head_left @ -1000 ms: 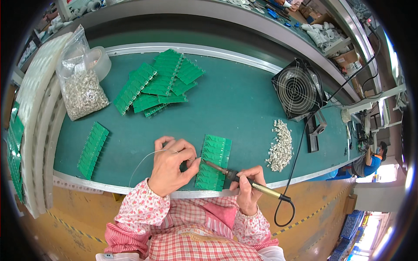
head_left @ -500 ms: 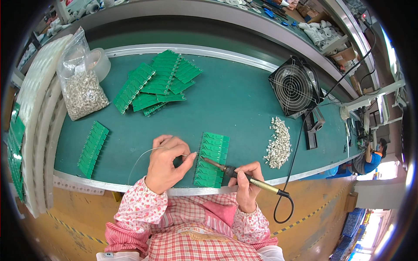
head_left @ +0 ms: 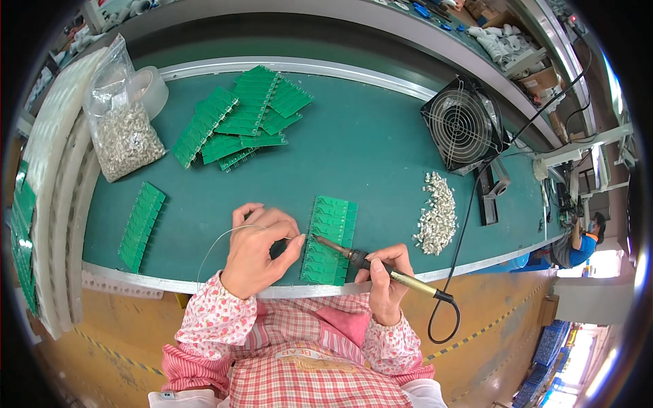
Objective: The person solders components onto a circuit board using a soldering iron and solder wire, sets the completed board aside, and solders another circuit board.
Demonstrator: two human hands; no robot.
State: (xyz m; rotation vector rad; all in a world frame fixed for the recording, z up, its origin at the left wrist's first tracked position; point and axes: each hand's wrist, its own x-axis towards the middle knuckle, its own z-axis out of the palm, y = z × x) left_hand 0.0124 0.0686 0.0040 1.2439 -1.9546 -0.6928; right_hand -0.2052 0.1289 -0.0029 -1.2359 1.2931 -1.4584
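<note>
The left hand is held low over the tabletop, back upward, wrist bent inward, with thumb and forefinger brought together on a thin wire, which is looped back over the knuckles toward the sleeve. The right hand is closed around the handle of a soldering iron in a pen-like grip, its forearm brought in from the lower edge.

The iron is slanted across a green circuit board, its tip directed leftward and away from the person, its cable end to the right and nearer. The board is laid flat between the hands, near the tabletop's front edge; its long axis is run from near to far, with a row of pins along the left side.

Part of the board is covered by the iron. Whether wire and tip are touching cannot be told at this size. The left palm is hidden, and the forearms are covered by patterned sleeves.
</note>
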